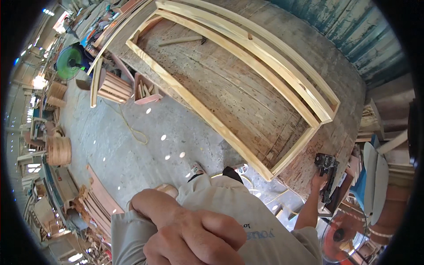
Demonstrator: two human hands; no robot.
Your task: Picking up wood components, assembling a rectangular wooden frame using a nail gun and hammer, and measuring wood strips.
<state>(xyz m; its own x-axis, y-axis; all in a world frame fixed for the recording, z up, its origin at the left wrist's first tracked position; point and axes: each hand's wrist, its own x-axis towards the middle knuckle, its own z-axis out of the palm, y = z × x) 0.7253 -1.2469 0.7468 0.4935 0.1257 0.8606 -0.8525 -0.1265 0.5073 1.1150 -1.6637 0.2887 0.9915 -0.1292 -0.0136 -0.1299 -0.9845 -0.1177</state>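
Note:
My left hand [194,236] is close to the camera, in front of my chest, with its fingers curled in. Whatever may be inside them is hidden. Out to the right, my right hand [319,180] grips a black nail gun [326,162] at the worktable's near right edge. The tool lies just off the corner of a long frame of pale wood [198,108], which rests on the worn wooden worktable [229,79]. A hammer [183,40] with a wooden handle lies inside the frame, towards its far left end.
A corrugated metal wall [353,35] stands behind the table. A pink bin of wood offcuts [147,90] and a green fan [70,62] are to the left. Another fan [339,235] stands at lower right. A yellow hose [132,128] trails over the concrete floor.

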